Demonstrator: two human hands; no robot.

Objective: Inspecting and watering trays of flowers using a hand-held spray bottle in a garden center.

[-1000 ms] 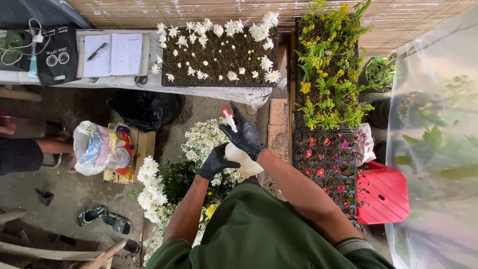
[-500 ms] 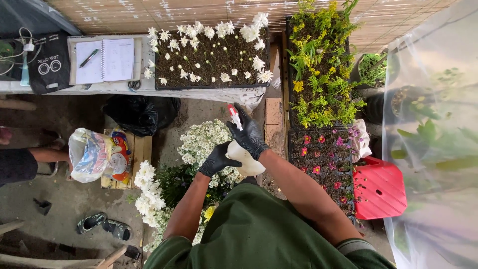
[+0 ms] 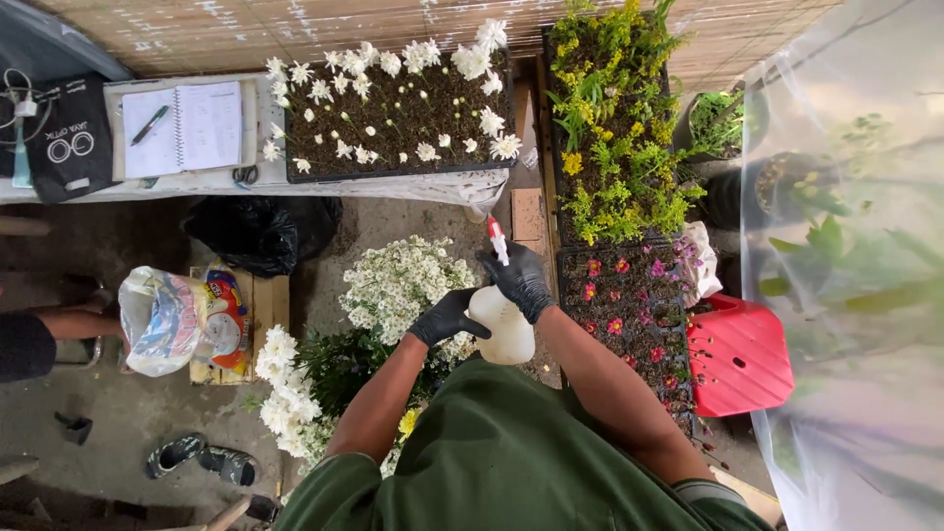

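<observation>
i see the white spray bottle [image 3: 503,329] upright between my gloved hands, left hand [image 3: 447,317] clasping its body, right hand [image 3: 519,280] gripping its red-tipped trigger head [image 3: 497,239], which points away from me.

Spray bottle [image 3: 503,329] trigger hidden under right hand [image 3: 518,280]; notebook [image 3: 183,126] writing too small to read (co-worker's arm [image 3: 49,329] cut off at left edge).
</observation>
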